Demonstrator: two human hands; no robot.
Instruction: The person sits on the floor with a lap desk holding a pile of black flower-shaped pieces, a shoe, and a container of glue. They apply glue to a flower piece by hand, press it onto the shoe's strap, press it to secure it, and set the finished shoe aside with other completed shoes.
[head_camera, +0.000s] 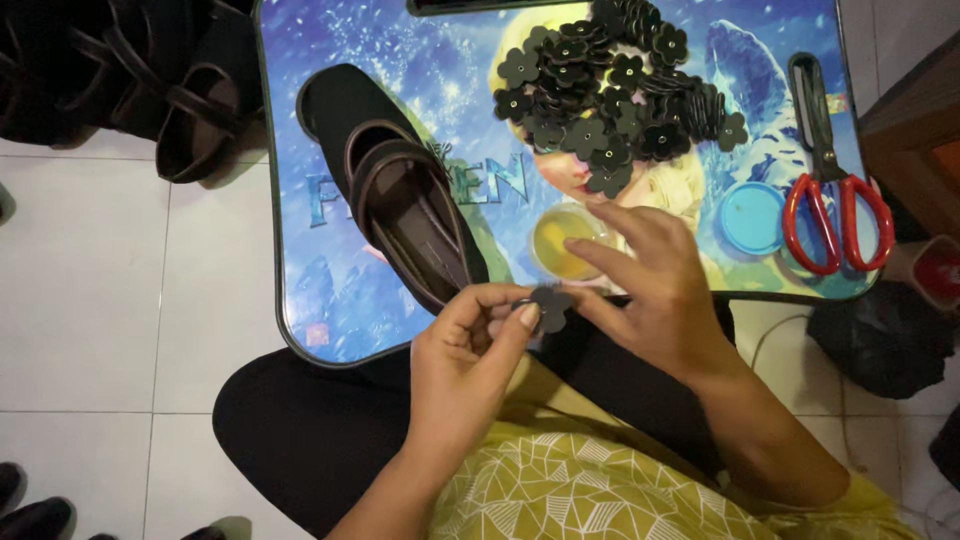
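Hands at the near edge of a small picture-printed table (300, 150), both on one dark flower-shaped piece (550, 306).

Left hand (465, 355): thumb and fingers pinched on the flower piece. Right hand (650, 290): fingers touching the same piece from the other side, index finger lying over a small cup of yellow glue (562, 242). On the table: dark flat shoe (395, 180), left of the cup; heap of matching flower pieces (610, 90) at the far side; blue round lid (752, 217); red-handled scissors (832, 170) at right.
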